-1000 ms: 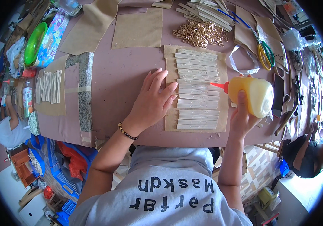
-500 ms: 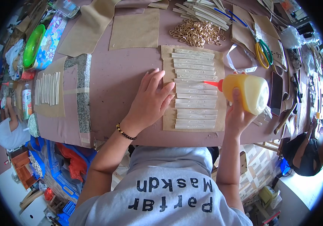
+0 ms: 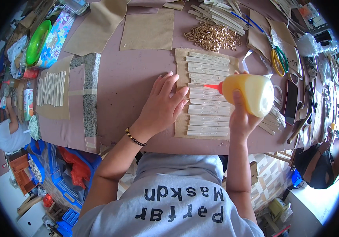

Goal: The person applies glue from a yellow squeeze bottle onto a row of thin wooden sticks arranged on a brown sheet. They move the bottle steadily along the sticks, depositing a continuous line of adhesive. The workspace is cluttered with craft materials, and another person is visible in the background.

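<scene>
Gripping one yellow squeeze bottle (image 3: 255, 94), the right hand (image 3: 245, 120) closes around its body, which lies tilted so that its single red nozzle (image 3: 214, 86) points left. Just left of the grip, the nozzle tip lies over one of roughly sixteen pale strips (image 3: 209, 112) on one tan sheet (image 3: 181, 122); contact cannot be told from where I stand. The step in hand appears to be running a glue-like liquid along the strips; the next move presumably calls for light, even squeezing. Farther left, one empty left hand (image 3: 159, 108), fingers loosely spread, reaches over the sheet's edge. Beyond the grip lies one heap of gold links (image 3: 213, 37), uncountable.
</scene>
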A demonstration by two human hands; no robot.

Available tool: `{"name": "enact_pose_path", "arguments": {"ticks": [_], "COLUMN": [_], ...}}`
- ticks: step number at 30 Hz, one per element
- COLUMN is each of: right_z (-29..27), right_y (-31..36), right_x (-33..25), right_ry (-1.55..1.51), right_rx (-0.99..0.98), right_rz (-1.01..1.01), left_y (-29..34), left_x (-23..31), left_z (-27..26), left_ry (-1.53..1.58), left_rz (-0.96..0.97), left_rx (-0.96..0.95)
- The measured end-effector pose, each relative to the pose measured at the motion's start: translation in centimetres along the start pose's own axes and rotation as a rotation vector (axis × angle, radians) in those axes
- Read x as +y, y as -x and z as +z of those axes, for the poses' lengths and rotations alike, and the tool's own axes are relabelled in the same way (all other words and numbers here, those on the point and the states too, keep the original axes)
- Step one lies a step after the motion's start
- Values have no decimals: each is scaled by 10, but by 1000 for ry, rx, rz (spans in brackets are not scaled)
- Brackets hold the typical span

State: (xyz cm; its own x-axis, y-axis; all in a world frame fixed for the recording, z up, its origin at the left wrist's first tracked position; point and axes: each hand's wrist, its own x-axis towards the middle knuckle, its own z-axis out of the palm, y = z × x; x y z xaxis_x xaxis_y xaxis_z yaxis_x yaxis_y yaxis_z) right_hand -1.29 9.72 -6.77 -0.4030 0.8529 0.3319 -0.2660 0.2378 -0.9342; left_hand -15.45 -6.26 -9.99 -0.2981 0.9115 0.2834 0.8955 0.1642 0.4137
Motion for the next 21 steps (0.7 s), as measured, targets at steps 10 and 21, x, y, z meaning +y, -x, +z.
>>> {"name": "enact_pose_path", "arguments": {"ticks": [10, 21], "right_z": [-41, -55], "right_y": [-4, -11], "right_x": [-5, -25], "right_ry": [95, -105], "right_rx": [208, 204], "right_rz": [37, -94], "left_y": [0, 0], "left_x": [1, 1], "left_z": [-1, -3], "left_ry": [19, 60], "left_rz": [-8, -7], "left_rx": [13, 15]}}
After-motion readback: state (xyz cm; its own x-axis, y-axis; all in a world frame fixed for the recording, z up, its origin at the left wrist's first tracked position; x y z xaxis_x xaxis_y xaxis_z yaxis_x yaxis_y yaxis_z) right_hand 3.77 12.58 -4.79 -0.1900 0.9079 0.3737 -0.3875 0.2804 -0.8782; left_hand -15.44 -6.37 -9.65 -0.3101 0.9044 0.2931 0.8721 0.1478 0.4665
